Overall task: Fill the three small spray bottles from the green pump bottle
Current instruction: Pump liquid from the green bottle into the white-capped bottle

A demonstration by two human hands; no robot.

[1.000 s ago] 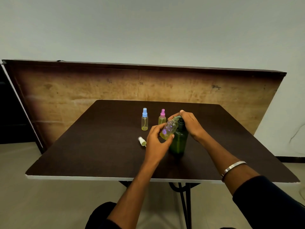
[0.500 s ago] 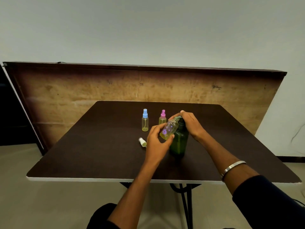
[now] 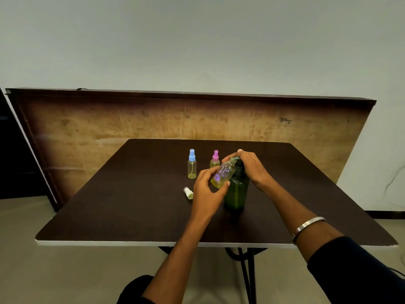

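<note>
A green pump bottle [image 3: 236, 194] stands upright near the middle of the dark table [image 3: 131, 205]. My right hand [image 3: 252, 167] covers its pump head, fingers curled over the top. My left hand [image 3: 208, 189] grips a small clear spray bottle [image 3: 223, 174] with purple flower prints, tilted with its open neck at the pump spout; yellow liquid lies in its lower end. Its white spray cap [image 3: 188, 192] lies on the table to the left. Behind stand two capped small bottles with yellow liquid, one blue-topped [image 3: 192, 164] and one pink-topped [image 3: 215, 160].
A wooden board [image 3: 87, 128] leans against the wall behind the table. The table's white front edge [image 3: 109, 242] is near me, with black metal legs [image 3: 247, 273] below it. A metal bangle [image 3: 306, 224] circles my right wrist.
Hands and bottles have hardly moved; the tilted small bottle stays at the pump spout under my right hand.
</note>
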